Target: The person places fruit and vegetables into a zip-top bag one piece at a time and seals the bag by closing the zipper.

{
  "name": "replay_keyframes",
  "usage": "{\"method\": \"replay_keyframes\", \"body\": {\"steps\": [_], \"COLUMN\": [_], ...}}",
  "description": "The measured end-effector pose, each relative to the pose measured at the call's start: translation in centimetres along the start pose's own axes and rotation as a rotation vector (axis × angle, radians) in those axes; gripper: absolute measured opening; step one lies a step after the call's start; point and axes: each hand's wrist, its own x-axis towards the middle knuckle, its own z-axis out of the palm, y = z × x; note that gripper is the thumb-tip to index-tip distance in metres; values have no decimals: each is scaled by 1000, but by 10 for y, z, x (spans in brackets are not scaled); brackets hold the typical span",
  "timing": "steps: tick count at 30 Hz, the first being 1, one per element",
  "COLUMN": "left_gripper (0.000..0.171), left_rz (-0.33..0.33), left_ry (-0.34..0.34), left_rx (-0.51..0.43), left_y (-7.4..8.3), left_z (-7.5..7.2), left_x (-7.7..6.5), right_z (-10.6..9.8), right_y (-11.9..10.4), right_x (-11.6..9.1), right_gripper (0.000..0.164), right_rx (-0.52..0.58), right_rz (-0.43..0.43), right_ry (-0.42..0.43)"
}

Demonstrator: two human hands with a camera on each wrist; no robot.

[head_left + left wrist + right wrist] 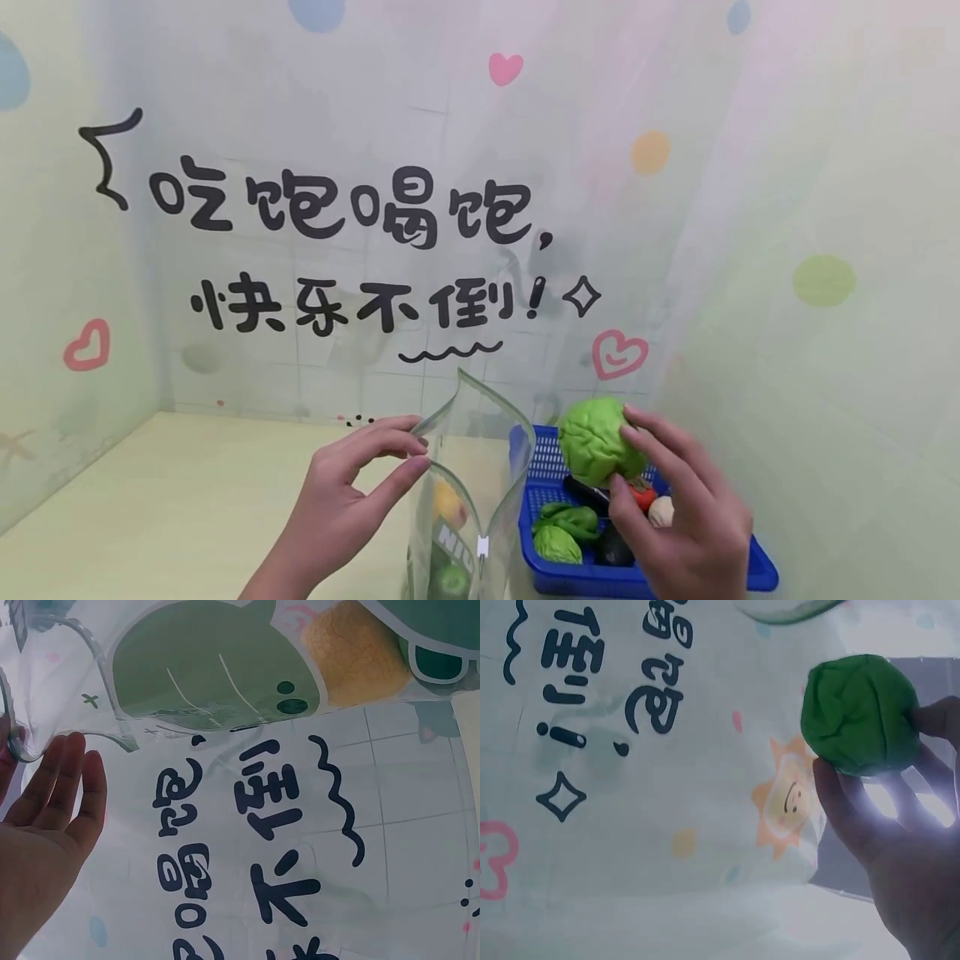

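The right hand (686, 508) pinches a green cabbage (598, 440) over the blue basket (585, 580); the left hand (352, 483) pinches a clear bag (487, 450) by its top edge. The cabbage might slip, as only fingertips hold it, and the bag might flop closed if let go. The table (187, 492) is pale yellow; the wall (247, 117) has big black writing (408, 208).

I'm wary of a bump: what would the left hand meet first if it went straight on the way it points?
The left hand, pinching one edge of the clear bag, would probably meet its opposite edge first; depth is unclear.
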Motion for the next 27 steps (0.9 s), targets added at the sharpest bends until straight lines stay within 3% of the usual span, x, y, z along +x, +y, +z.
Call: {"method": "replay_keyframes", "body": {"steps": [4, 8, 17, 23, 27], "left_gripper": [32, 33, 30, 14, 6], "left_rz": [29, 49, 106, 238, 280], "left_ry": [3, 11, -28, -54, -59], "left_rx": [1, 3, -18, -44, -44], "left_y": [8, 15, 12, 24, 30], "left_z": [-1, -1, 8, 14, 15], "left_x": [4, 7, 3, 4, 6], "right_z": [15, 23, 34, 34, 32], "right_y": [-10, -14, -13, -19, -19], "right_x": [-1, -4, -10, -13, -19], "right_gripper": [34, 34, 19, 40, 46], "right_rx": [161, 258, 191, 159, 171], "right_rz": [-35, -57, -125, -103, -52], "right_ry": [85, 49, -63, -140, -276]}}
